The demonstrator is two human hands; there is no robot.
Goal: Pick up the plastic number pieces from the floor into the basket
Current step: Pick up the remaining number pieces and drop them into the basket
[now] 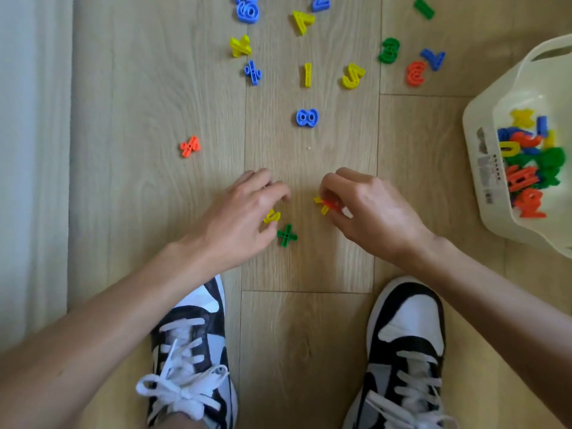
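To the left of the left hand's fingers, an orange percent (190, 146) lies alone on the floor (139, 119). The left hand (244, 212) curls its fingers (263, 181) down over a yellow 5 (272, 216), with the thumb closing beneath, seemingly pinching it off the boards. A green plus (287, 235) lies flat just beside that thumb, probably the next grab. The right hand (371, 209) pinches an orange piece (332, 205) and a yellow piece (324, 209) together at its fingertips, likely gathering several so one trip serves. The basket (483, 168) stands well to the right of those fingers, open-topped, with pieces already inside and bare floor between. Ahead of both hands' fingers a blue 8 (306, 118) and more pieces wait, spaced well apart.
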